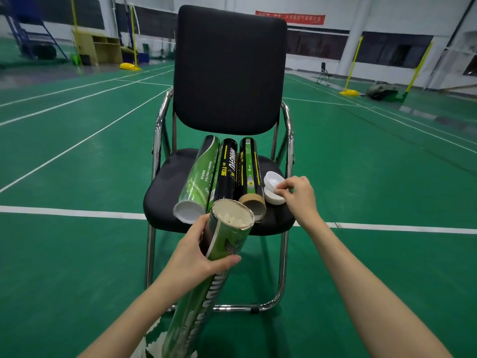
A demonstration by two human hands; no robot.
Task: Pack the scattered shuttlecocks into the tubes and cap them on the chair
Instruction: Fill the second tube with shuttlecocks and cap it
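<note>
My left hand (192,250) grips a green shuttlecock tube (224,239), tilted with its open mouth toward the chair; white feathers show inside it. Three more tubes lie side by side on the black chair seat (160,192): a green one (198,177) with a white cap on its near end, a black one (228,171) and a black-and-green one (249,169) with an open brown mouth. Two white caps (274,187) sit on the seat's right side. My right hand (299,196) pinches the rim of the nearer cap. White shuttlecocks (154,339) lie on the floor by the held tube's lower end.
The chair has chrome armrests (288,130) and a tall black backrest (229,71). Around it lies green court floor with white lines. Yellow net posts (351,71), a wooden desk (98,49) and a bag (380,91) stand far off.
</note>
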